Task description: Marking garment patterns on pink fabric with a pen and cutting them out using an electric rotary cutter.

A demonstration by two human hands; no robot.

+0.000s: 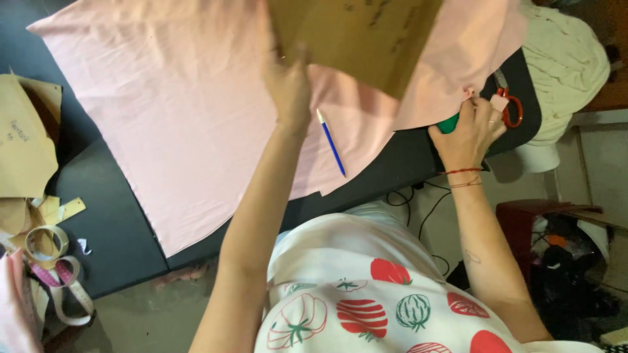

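A large sheet of pink fabric (176, 124) lies spread over a dark table (118, 229). My left hand (288, 85) grips the lower edge of a brown paper pattern piece (360, 36), held up above the fabric. My right hand (468, 127) pinches the fabric's edge at the table's right side, next to a green object (449, 123) under the palm. A blue pen (331, 142) rests on the fabric between my hands.
Orange-handled scissors (509, 104) lie beyond my right hand. Brown paper patterns (23, 144), a tape roll (46, 240) and a pink measuring tape (69, 291) sit at the left. A cream cloth (566, 62) drapes at the right; cables and a red stool (520, 219) are below.
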